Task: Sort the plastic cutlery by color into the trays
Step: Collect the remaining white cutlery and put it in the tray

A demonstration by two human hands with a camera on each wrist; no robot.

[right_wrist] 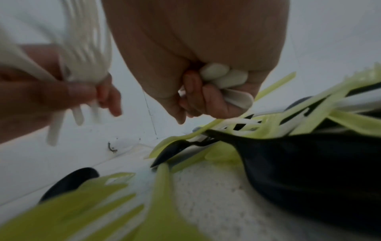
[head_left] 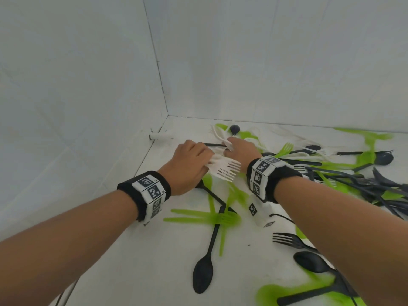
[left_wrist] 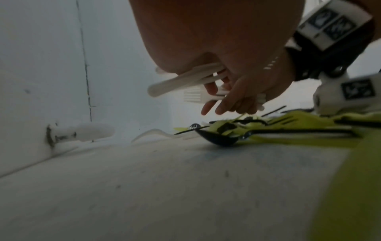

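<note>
My left hand (head_left: 198, 161) grips a bundle of white forks (head_left: 224, 170), tines pointing right, just above the white surface. Its fingers (left_wrist: 228, 104) curl round the white handles (left_wrist: 181, 81). Close to its right, my right hand (head_left: 237, 149) holds a few white pieces (head_left: 221, 135); their rounded handle ends (right_wrist: 224, 78) stick out of the fist. The left hand's forks (right_wrist: 86, 55) also show in the right wrist view. Mixed green, black and white cutlery (head_left: 331, 171) lies in a heap under and to the right of both hands. No tray is in view.
White walls meet in a corner behind the hands, with a small white fitting (head_left: 160, 136) at the wall's foot. A black spoon (head_left: 204, 272) and green forks (head_left: 205, 217) lie near me. More black and green pieces (head_left: 313, 263) lie under my right forearm.
</note>
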